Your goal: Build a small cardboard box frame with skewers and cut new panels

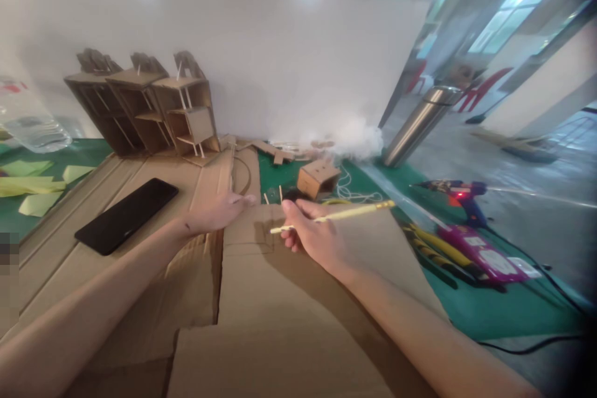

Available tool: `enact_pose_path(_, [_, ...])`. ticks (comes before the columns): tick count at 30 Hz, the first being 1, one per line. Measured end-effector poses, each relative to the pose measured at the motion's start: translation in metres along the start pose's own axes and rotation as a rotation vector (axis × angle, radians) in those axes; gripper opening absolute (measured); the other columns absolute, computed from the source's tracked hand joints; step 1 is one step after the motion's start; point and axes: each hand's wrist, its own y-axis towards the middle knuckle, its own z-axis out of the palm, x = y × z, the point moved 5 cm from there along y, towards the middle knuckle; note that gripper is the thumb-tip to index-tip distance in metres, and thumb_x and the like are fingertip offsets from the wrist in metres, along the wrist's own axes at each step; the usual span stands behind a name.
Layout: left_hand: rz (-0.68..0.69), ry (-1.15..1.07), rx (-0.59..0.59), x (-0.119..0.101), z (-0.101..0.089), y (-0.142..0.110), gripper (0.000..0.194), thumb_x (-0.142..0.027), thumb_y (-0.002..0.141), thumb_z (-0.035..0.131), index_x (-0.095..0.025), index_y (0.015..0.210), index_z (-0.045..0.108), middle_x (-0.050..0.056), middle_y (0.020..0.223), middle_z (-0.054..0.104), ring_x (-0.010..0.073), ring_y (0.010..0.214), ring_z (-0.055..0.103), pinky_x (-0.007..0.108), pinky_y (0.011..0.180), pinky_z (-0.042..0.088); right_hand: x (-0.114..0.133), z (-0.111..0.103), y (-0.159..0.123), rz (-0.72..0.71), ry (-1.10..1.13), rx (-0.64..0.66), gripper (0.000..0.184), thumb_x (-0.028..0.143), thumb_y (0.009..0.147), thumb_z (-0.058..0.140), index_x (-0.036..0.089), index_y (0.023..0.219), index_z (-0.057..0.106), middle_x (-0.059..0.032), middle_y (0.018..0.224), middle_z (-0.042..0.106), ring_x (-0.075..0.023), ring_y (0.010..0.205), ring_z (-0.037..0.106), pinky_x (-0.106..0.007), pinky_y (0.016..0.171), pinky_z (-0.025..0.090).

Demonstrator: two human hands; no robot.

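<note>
A slim yellow pencil (354, 212) is gripped in my right hand (310, 230), the fingers closed around it and its shaft slanting up to the right. Beneath that hand lies a flat cardboard sheet (298, 311) with thin drawn lines near its upper left part. My left hand (219, 210) rests at the sheet's left edge, fingers extended to the right and nothing visible in them. Just beyond my right hand stands a small cardboard box (319, 179) with holes in its top.
Left of my left hand lies a black phone (125, 216). Cardboard shelf models (186, 112) stand behind it, beside a water bottle (32, 118). To the right are a steel flask (420, 127), a glue gun (466, 196), pliers (438, 249) and a magenta box (485, 255) with cables.
</note>
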Motion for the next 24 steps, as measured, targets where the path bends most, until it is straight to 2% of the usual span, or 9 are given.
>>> enact_pose_path(4, [0.005,0.009,-0.001,0.0011,0.0003,0.001,0.06,-0.067,0.087,0.029,-0.018,0.068,0.057,0.004,0.075,0.064,0.0227,0.076,0.06,0.03,0.068,0.042,0.0012,-0.0014,0.0023,-0.074,0.037,-0.015,0.048,0.064,0.081,0.061,0.018,0.067,0.054,0.0012,0.062,0.063,-0.0076,0.046,0.057,-0.014,0.035,0.044])
enact_pose_path(7, [0.003,0.003,0.011,-0.0015,0.0003,0.0006,0.058,-0.064,0.088,0.029,-0.018,0.071,0.059,0.004,0.076,0.065,0.0214,0.076,0.06,0.029,0.068,0.043,-0.0014,-0.0005,0.0027,-0.041,-0.028,0.026,0.051,0.064,0.084,0.056,0.017,0.065,0.054,0.0016,0.055,0.061,-0.0063,0.041,0.054,-0.012,0.033,0.04])
enact_pose_path(11, [-0.009,0.004,0.008,-0.0036,0.0,-0.0001,0.057,-0.063,0.088,0.03,-0.018,0.067,0.057,0.003,0.071,0.063,0.0205,0.071,0.059,0.029,0.066,0.042,0.0023,-0.0022,0.0027,-0.118,-0.002,0.004,0.048,0.064,0.084,0.057,0.018,0.069,0.054,0.0032,0.056,0.06,-0.0051,0.037,0.051,-0.012,0.031,0.037])
enact_pose_path(15, [-0.005,0.0,0.012,-0.0028,0.0008,-0.0001,0.058,-0.064,0.088,0.029,-0.018,0.068,0.058,0.003,0.07,0.063,0.0216,0.072,0.06,0.029,0.065,0.043,0.0009,-0.0006,0.0037,-0.085,-0.02,0.028,0.05,0.065,0.085,0.055,0.018,0.068,0.053,0.0023,0.057,0.061,-0.0062,0.039,0.054,-0.012,0.031,0.039])
enact_pose_path(18, [-0.007,0.003,0.015,-0.0015,0.0011,0.0005,0.059,-0.065,0.087,0.029,-0.017,0.068,0.059,0.004,0.07,0.063,0.0225,0.073,0.061,0.03,0.066,0.044,0.0037,-0.0022,0.0031,-0.121,-0.018,0.003,0.047,0.064,0.085,0.055,0.019,0.072,0.053,0.0035,0.057,0.061,-0.006,0.036,0.051,-0.013,0.03,0.037])
enact_pose_path(22, [-0.018,0.005,0.009,-0.0007,0.0007,0.001,0.059,-0.064,0.088,0.03,-0.017,0.07,0.06,0.004,0.075,0.065,0.0226,0.076,0.061,0.03,0.068,0.044,0.0047,-0.0035,0.002,-0.093,-0.079,-0.012,0.056,0.068,0.086,0.05,0.017,0.061,0.052,0.0026,0.05,0.057,-0.0036,0.032,0.046,-0.012,0.031,0.034])
enact_pose_path(24, [-0.012,0.002,0.007,-0.0014,0.0005,0.0007,0.058,-0.063,0.089,0.03,-0.017,0.071,0.061,0.004,0.077,0.065,0.0223,0.077,0.061,0.03,0.069,0.043,0.0055,-0.0056,0.0035,-0.095,-0.049,-0.051,0.058,0.07,0.084,0.049,0.017,0.062,0.054,0.0017,0.051,0.06,-0.0028,0.029,0.044,-0.012,0.029,0.032])
